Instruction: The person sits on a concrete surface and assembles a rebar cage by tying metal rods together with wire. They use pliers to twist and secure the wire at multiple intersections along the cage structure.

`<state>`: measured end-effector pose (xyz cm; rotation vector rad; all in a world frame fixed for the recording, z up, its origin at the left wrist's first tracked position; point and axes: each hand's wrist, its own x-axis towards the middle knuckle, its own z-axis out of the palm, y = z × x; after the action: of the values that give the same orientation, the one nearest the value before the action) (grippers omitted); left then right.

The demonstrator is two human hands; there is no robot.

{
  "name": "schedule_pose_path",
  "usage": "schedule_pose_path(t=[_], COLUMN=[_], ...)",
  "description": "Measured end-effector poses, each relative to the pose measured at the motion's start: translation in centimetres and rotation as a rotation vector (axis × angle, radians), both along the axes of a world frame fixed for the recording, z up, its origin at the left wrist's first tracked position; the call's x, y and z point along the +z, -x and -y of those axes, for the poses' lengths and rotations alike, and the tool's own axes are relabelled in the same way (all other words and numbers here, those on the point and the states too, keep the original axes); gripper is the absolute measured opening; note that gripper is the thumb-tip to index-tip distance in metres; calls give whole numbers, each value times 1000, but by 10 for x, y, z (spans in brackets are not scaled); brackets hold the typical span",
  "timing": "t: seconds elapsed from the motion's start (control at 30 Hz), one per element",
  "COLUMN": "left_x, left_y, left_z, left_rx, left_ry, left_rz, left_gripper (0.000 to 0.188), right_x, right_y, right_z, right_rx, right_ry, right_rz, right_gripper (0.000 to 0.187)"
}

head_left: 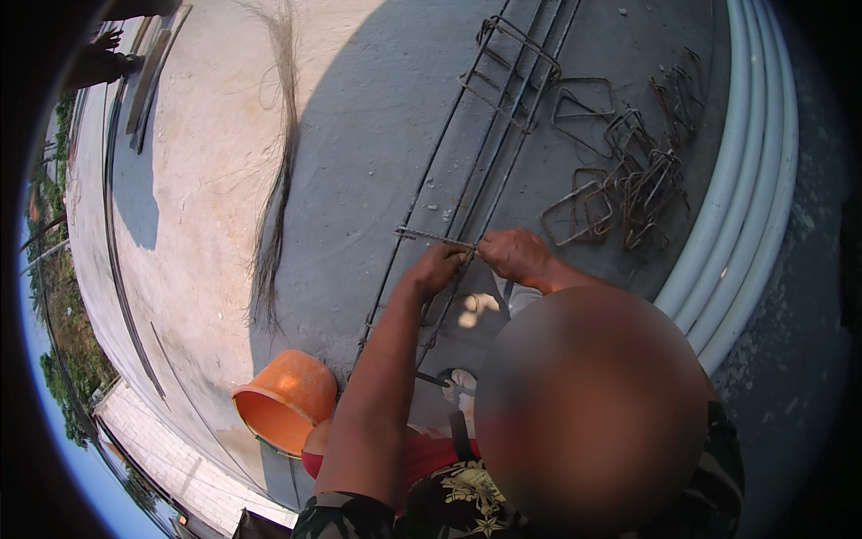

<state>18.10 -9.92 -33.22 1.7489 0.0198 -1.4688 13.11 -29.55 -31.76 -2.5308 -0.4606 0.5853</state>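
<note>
A long reinforcing-bar cage (473, 171) of dark steel rods runs from the top of the view down to my body. At one corner of a square steel stirrup (433, 236), my left hand (440, 268) and my right hand (516, 254) come together. My left fingers are closed around the corner where the stirrup meets a rod. Touching the same joint from the right, my right hand is closed in a fist; whatever lies inside it is hidden. More stirrups (509, 76) sit around the rods at the far end.
Loose bent stirrups (642, 180) lie piled on the right, beside pale pipes (750, 180). A bundle of thin wire (280, 180) stretches along the concrete floor on the left. An orange bucket (292, 391) lies tipped at lower left. Another person's hand (108, 40) shows at upper left.
</note>
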Motion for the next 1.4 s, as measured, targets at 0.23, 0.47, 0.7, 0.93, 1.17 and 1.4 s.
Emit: schedule_pose_path(t=[0.23, 0.47, 0.7, 0.93, 1.17, 1.4], left_x=[-22, -18, 8, 19, 2, -10], left_y=[23, 36, 61, 42, 14, 19], left_z=[10, 25, 11, 6, 24, 24], left_rx=[3, 644, 410, 457, 517, 497], left_ry=[-75, -15, -20, 139, 101, 263], left_rz=[428, 35, 404, 238, -230, -200], left_gripper=[28, 20, 36, 39, 23, 22], right_x=[6, 8, 19, 3, 23, 11], right_y=[2, 2, 6, 13, 1, 12], right_z=[-4, -5, -12, -15, -23, -17], right_rx=[-29, -67, -207, -386, -545, -592], right_ry=[1, -45, -60, -166, -34, -215], right_rz=[21, 7, -115, -164, -432, -436], right_gripper=[10, 10, 29, 37, 31, 24])
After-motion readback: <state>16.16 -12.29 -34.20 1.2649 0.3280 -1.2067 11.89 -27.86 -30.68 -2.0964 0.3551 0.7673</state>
